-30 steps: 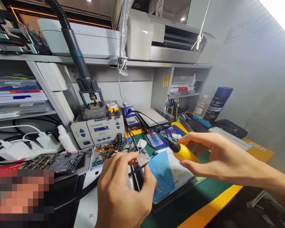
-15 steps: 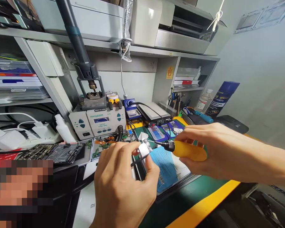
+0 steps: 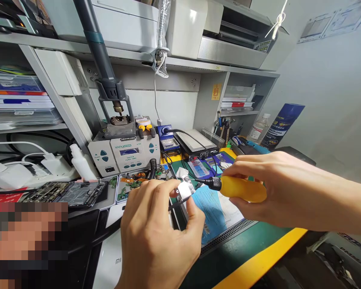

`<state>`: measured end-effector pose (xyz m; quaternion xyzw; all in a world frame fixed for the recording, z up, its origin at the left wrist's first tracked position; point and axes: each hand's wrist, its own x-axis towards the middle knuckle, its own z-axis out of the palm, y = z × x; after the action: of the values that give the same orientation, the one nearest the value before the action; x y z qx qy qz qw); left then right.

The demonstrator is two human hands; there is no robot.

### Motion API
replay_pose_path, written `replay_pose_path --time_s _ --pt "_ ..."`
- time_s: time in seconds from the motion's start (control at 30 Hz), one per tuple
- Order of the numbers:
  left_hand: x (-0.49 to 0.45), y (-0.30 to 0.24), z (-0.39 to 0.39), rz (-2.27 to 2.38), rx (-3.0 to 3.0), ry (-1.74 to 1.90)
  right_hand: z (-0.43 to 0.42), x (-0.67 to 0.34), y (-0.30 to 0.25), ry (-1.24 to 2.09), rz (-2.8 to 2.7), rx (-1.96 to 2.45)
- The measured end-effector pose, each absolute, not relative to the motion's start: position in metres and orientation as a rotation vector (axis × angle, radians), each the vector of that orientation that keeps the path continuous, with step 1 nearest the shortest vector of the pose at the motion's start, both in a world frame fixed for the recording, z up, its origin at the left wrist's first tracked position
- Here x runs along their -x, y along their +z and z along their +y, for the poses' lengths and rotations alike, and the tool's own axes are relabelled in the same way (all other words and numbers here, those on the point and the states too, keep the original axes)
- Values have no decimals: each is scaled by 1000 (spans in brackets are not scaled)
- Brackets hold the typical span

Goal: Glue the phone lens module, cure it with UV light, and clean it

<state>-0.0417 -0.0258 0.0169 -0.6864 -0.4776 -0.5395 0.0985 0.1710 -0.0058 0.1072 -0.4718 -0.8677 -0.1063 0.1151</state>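
Note:
Between the fingertips and thumb of my left hand [image 3: 162, 228] is a small silver metal-cased connector [image 3: 185, 190], tilted, with a dark cable running from it below my fingers. My right hand [image 3: 258, 188] grips a yellow-handled screwdriver [image 3: 243, 189] with a black collar. Its thin shaft points left at the connector's upper right side. Whether the tip touches the metal I cannot tell. Beneath both hands lie a blue and white packet [image 3: 210, 212] and the green work mat [image 3: 246, 249].
A soldering station [image 3: 128, 154] stands behind, with a tray of circuit boards [image 3: 129, 188] before it. Opened device boards [image 3: 69, 192] and a white bottle [image 3: 82, 162] are at left. A blue spray can [image 3: 281, 126] and clear bottle [image 3: 258, 128] stand at the back right.
Both hands, the connector and the screwdriver sit slightly further right in the view, and the background has shifted a little too. The yellow handle shows turned slightly in my right fingers.

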Motion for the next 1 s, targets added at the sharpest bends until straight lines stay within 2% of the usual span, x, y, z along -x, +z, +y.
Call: replay_pose_path --time_s 0.1,1.0 --pt "42 16 -26 -1419 2019 -1597 -7 -171 111 -306 -2669 1361" --pt "42 16 -27 -1405 2013 -1569 -10 -167 118 -355 -2678 1290"
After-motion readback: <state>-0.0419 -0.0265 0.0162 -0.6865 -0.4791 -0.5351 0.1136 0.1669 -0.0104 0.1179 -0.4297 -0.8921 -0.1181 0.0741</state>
